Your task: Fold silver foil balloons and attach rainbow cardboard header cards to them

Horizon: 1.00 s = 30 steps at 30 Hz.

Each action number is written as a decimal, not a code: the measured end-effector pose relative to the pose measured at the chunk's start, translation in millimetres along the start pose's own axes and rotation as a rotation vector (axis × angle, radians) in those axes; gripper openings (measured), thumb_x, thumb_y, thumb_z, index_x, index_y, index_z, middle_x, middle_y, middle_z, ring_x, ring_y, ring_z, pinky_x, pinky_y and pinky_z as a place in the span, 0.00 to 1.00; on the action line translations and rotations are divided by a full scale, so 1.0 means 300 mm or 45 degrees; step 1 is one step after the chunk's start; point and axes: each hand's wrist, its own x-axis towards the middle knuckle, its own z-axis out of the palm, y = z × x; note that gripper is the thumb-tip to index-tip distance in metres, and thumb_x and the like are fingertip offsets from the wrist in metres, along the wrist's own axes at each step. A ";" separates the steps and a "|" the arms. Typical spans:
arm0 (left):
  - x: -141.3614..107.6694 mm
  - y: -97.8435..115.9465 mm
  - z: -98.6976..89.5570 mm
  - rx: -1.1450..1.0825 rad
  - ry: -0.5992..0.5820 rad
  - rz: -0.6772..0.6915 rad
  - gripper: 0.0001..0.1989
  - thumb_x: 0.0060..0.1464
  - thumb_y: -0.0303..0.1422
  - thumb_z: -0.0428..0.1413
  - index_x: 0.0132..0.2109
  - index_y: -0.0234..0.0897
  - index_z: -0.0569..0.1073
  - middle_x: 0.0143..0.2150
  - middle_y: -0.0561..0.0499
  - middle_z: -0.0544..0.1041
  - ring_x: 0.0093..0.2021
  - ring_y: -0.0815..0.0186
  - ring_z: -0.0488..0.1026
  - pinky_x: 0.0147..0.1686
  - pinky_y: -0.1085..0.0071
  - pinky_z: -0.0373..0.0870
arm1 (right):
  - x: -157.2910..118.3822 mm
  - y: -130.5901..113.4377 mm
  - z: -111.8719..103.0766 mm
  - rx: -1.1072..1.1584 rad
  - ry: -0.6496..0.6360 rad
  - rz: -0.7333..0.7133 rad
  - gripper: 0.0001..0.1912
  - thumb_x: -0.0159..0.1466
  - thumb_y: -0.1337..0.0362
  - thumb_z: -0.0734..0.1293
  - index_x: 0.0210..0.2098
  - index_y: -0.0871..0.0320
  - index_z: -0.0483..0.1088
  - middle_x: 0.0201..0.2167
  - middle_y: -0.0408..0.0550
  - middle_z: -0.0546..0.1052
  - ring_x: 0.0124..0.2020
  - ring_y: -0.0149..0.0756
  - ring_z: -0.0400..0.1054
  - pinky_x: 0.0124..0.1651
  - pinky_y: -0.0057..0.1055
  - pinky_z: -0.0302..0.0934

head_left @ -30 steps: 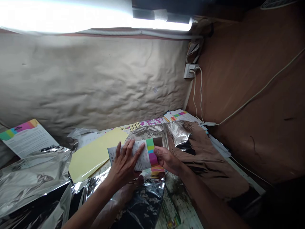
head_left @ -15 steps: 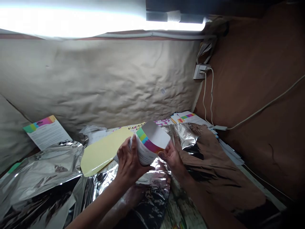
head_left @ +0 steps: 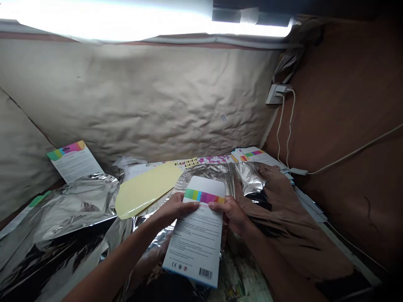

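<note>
A white printed card envelope [head_left: 197,239] with a rainbow band, small print and a barcode faces me, its plain white flap up at the far end. My left hand [head_left: 179,207] grips its left edge just below the band, thumb on the front. On the opposite edge my right hand [head_left: 231,212] pinches it the same way. The fingers behind the envelope are hidden. Beneath it lies shiny silver foil [head_left: 154,247]. Left of the envelope, a pale yellow sheet [head_left: 147,191] with rounded ends rests on the foil.
A similar printed card [head_left: 77,161] leans at the left by the wall. Silver foil pouches [head_left: 75,209] cover the left side, and a large foil sheet [head_left: 292,218] the right. More printed envelopes [head_left: 260,157] are piled at back right, near a white cable [head_left: 299,171].
The envelope has gone from bent and tilted to flat, with its printed face toward me. Both hands have shifted to its two side edges, and the view has turned slightly left.
</note>
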 end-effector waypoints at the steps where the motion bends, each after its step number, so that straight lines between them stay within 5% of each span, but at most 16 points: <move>1: 0.011 -0.006 -0.009 -0.001 0.006 -0.006 0.23 0.45 0.39 0.69 0.44 0.26 0.78 0.38 0.40 0.81 0.38 0.58 0.78 0.40 0.66 0.73 | 0.003 0.002 -0.003 -0.008 -0.005 0.038 0.19 0.45 0.57 0.80 0.33 0.62 0.79 0.28 0.48 0.80 0.27 0.37 0.72 0.32 0.31 0.65; 6: 0.012 -0.014 -0.053 0.126 0.137 -0.064 0.24 0.37 0.36 0.71 0.41 0.28 0.78 0.34 0.45 0.80 0.35 0.60 0.77 0.36 0.68 0.72 | 0.017 0.034 -0.014 -0.085 -0.103 0.099 0.21 0.49 0.56 0.79 0.38 0.61 0.78 0.30 0.48 0.81 0.29 0.37 0.73 0.32 0.30 0.65; 12: -0.059 -0.062 -0.081 0.223 0.055 -0.142 0.24 0.35 0.35 0.71 0.40 0.29 0.78 0.35 0.46 0.81 0.34 0.59 0.77 0.34 0.68 0.72 | 0.055 0.099 -0.014 -0.454 -0.047 -0.096 0.17 0.50 0.57 0.77 0.35 0.62 0.75 0.31 0.47 0.79 0.31 0.38 0.72 0.32 0.30 0.64; 17: -0.059 -0.142 -0.087 0.190 0.204 -0.110 0.23 0.34 0.34 0.70 0.41 0.31 0.76 0.35 0.48 0.80 0.34 0.60 0.76 0.35 0.67 0.73 | 0.052 0.130 0.012 -0.672 -0.058 -0.125 0.37 0.55 0.62 0.73 0.62 0.55 0.60 0.35 0.45 0.78 0.32 0.39 0.73 0.33 0.33 0.67; 19: -0.049 -0.173 -0.089 0.203 0.296 -0.052 0.22 0.35 0.33 0.69 0.40 0.32 0.75 0.34 0.50 0.79 0.33 0.62 0.75 0.34 0.70 0.71 | 0.040 0.136 0.026 -0.931 0.060 -0.313 0.40 0.56 0.65 0.72 0.66 0.52 0.56 0.43 0.49 0.77 0.41 0.42 0.72 0.42 0.39 0.68; 23: -0.041 -0.205 -0.090 0.290 0.478 0.088 0.31 0.34 0.29 0.68 0.50 0.36 0.71 0.36 0.53 0.77 0.33 0.65 0.73 0.31 0.73 0.69 | 0.012 0.138 0.051 -1.429 0.093 -0.758 0.19 0.59 0.66 0.72 0.50 0.52 0.74 0.53 0.52 0.69 0.56 0.47 0.63 0.58 0.44 0.59; 27: -0.057 -0.192 -0.083 0.346 0.475 0.115 0.27 0.38 0.30 0.66 0.48 0.35 0.71 0.36 0.52 0.78 0.34 0.63 0.75 0.32 0.72 0.70 | -0.005 0.131 0.066 -1.570 -0.189 -0.586 0.14 0.59 0.67 0.73 0.44 0.50 0.77 0.45 0.48 0.71 0.50 0.44 0.65 0.53 0.42 0.61; 30: -0.070 -0.170 -0.087 0.591 0.473 0.135 0.17 0.43 0.35 0.64 0.42 0.35 0.73 0.34 0.52 0.79 0.35 0.62 0.75 0.31 0.73 0.68 | -0.006 0.128 0.075 -1.564 -0.237 -0.433 0.09 0.59 0.68 0.73 0.40 0.52 0.76 0.41 0.46 0.72 0.46 0.41 0.66 0.49 0.38 0.61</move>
